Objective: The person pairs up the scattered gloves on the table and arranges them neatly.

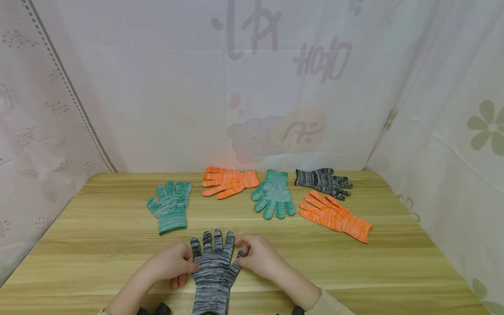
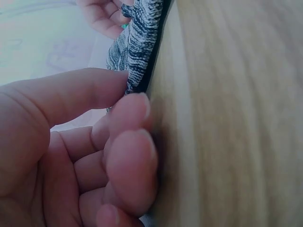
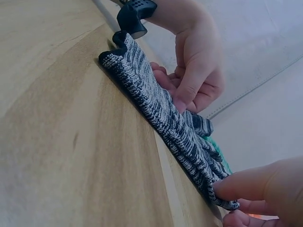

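Note:
A black-and-grey knit glove (image 1: 212,275) lies flat at the near middle of the table, fingers pointing away and cuff toward me. My left hand (image 1: 172,262) pinches its left edge below the little finger, thumb on top. At the opposite side, my right hand (image 1: 260,257) pinches the tip of the glove's thumb, its index finger beside the outer glove finger. In the left wrist view, my left thumb (image 2: 90,89) presses the knit edge close over the wood. The right wrist view shows my right thumb (image 3: 246,182) on the glove's tip, other fingers partly hidden beneath.
Farther back on the wooden table (image 1: 98,245) lie a green glove (image 1: 172,208) at left, an orange glove (image 1: 230,181), another green glove (image 1: 274,197), a dark grey glove (image 1: 323,180) and a second orange glove (image 1: 336,217) at right. Patterned curtains (image 1: 177,87) enclose the table.

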Available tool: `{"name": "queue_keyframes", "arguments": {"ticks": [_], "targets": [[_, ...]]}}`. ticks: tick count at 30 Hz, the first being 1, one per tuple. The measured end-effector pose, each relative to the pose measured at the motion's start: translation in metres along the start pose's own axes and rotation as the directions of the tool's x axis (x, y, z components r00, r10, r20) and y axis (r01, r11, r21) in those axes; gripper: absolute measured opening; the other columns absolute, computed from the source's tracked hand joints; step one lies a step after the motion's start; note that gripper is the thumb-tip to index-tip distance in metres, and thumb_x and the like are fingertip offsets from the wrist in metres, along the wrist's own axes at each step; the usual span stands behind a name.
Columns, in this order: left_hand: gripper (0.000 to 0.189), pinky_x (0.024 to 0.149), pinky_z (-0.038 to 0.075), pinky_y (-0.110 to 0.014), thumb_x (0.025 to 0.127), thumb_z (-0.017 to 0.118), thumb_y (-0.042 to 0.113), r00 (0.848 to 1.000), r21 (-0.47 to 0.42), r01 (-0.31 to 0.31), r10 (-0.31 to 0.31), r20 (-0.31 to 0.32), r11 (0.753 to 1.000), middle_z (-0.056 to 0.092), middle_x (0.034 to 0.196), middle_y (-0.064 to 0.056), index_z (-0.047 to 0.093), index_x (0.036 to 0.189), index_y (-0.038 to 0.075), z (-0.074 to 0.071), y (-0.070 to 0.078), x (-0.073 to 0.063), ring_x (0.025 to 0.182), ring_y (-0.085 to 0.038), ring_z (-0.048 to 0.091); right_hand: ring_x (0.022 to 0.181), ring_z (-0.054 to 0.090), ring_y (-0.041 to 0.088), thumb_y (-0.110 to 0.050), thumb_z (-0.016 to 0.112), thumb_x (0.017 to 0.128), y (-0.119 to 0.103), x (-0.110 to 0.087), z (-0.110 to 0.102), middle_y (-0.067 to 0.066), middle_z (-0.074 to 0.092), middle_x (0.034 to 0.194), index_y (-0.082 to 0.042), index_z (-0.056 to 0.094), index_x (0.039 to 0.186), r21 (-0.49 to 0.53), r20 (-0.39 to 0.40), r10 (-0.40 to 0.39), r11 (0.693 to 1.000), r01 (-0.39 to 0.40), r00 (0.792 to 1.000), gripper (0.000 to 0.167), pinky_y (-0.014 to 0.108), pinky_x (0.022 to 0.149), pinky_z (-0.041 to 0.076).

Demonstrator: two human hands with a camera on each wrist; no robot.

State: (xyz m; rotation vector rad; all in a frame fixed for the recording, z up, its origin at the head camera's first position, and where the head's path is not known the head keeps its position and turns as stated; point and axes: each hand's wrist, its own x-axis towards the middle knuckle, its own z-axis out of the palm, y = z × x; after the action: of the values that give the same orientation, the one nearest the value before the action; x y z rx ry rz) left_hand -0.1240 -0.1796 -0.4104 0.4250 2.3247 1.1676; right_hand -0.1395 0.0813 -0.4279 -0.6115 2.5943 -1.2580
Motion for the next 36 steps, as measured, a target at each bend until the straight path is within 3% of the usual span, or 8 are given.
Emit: {"name": "queue_keyframes", "arguments": {"ticks": [14, 26, 32, 36], "targets": [[0.034, 0.039, 0.049, -0.032, 0.088, 0.069, 0.016, 1.000, 0.044, 0.013, -0.013, -0.020, 0.999, 0.057, 0.048, -0.003, 0.059, 0.059, 0.004, 0.000, 0.003, -0.002, 0.037, -0.013, 0.053, 0.058, 0.043, 0.007, -0.008, 0.079, 0.077, -0.007, -0.002, -0.003, -0.003, 0.050, 0.071, -0.006, 0.065, 0.105, -0.076, 0.019, 0.006, 0.997, -0.005, 1.000, 0.031, 0.025, 0.055, 0.040], [0.033, 0.041, 0.049, -0.033, 0.088, 0.069, 0.017, 0.999, 0.086, 0.024, -0.020, -0.045, 0.996, 0.056, 0.050, -0.002, 0.058, 0.060, 0.004, -0.001, 0.007, -0.004, 0.039, -0.016, 0.053, 0.062, 0.050, 0.009, -0.013, 0.075, 0.082, -0.005, -0.006, -0.010, -0.003, 0.055, 0.079, -0.005, 0.065, 0.109, 0.025, 0.051, 0.022, 0.999, -0.023, 0.998, 0.030, 0.024, 0.056, 0.045], [0.038, 0.042, 0.047, -0.033, 0.090, 0.067, 0.025, 0.995, 0.143, 0.040, -0.026, -0.098, 0.989, 0.055, 0.048, -0.002, 0.057, 0.059, 0.006, -0.002, 0.012, -0.004, 0.040, -0.018, 0.053, 0.069, 0.053, 0.010, -0.015, 0.071, 0.086, 0.001, -0.009, -0.018, -0.005, 0.059, 0.083, -0.004, 0.065, 0.111, 0.024, 0.046, 0.024, 0.999, -0.025, 0.999, 0.028, 0.026, 0.060, 0.047], [0.044, 0.043, 0.039, -0.031, 0.092, 0.064, 0.032, 0.990, 0.205, 0.055, -0.026, -0.141, 0.977, 0.048, 0.043, 0.003, 0.054, 0.056, 0.009, -0.003, 0.018, -0.002, 0.037, -0.014, 0.045, 0.071, 0.054, 0.011, -0.016, 0.070, 0.086, 0.005, -0.011, -0.025, -0.005, 0.061, 0.085, -0.004, 0.065, 0.110, 0.003, 0.029, 0.023, 1.000, -0.023, 0.999, 0.027, 0.027, 0.062, 0.047]]}}
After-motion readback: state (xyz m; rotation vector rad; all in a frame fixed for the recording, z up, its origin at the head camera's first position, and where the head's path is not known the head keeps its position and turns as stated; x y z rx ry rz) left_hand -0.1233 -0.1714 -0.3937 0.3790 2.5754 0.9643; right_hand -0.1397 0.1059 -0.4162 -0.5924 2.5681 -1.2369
